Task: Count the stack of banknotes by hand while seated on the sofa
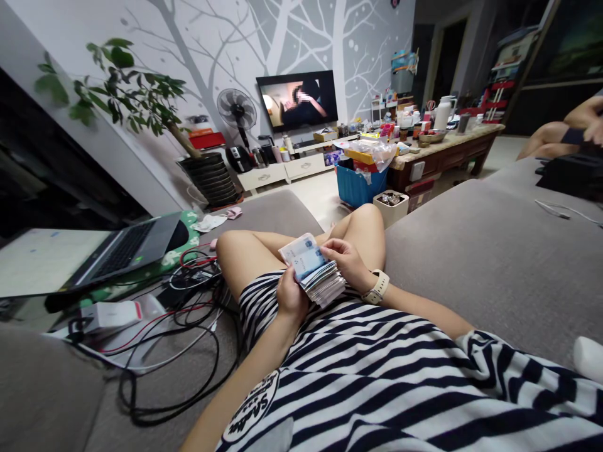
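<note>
From the head view I recorded a thick stack of printed papers (324,284) well to the right of the laptop (132,251), held up in both hands. The left hand (291,295) was clamped on the stack's laptop side. The right hand (343,256) was pinched at the upper edge on the side away from the laptop; I could not tell how many sheets lay between its fingertips. The lower edges stood uneven. In my judgement, sound work called for a firm left grip on the whole block, a light right pinch on a single sheet, and frequent squaring against slippage. I noted loose cables (198,321) just beside the laptop, where a dropped sheet could have slid under.
</note>
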A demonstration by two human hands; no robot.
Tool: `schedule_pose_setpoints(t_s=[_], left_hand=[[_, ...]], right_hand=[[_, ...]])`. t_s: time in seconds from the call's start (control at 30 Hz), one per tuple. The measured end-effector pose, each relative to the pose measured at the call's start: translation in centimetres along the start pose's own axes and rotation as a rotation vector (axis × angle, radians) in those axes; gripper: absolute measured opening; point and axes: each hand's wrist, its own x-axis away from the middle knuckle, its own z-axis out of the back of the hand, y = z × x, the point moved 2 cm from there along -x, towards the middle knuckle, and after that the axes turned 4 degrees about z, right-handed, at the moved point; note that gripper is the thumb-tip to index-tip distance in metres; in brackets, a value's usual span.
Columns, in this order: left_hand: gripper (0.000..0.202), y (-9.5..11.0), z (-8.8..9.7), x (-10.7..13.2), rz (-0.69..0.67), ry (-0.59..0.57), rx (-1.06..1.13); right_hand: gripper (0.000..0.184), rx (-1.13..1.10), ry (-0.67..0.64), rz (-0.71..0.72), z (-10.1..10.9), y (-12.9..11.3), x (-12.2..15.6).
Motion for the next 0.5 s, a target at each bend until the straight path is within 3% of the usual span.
schedule_pose_setpoints(t_s=[0.3,0.5], left_hand=[[0.020,-0.5,0.2,-0.6,0.028,0.011,0.060],[0.014,0.3,-0.6,0.6,0.049,-0.042,0.009]], right_hand=[[0.038,0.075,-0.052,0.005,0.0,-0.3,-0.1],[0.039,0.044,0.031,0.009,0.0,-0.2,-0.2]])
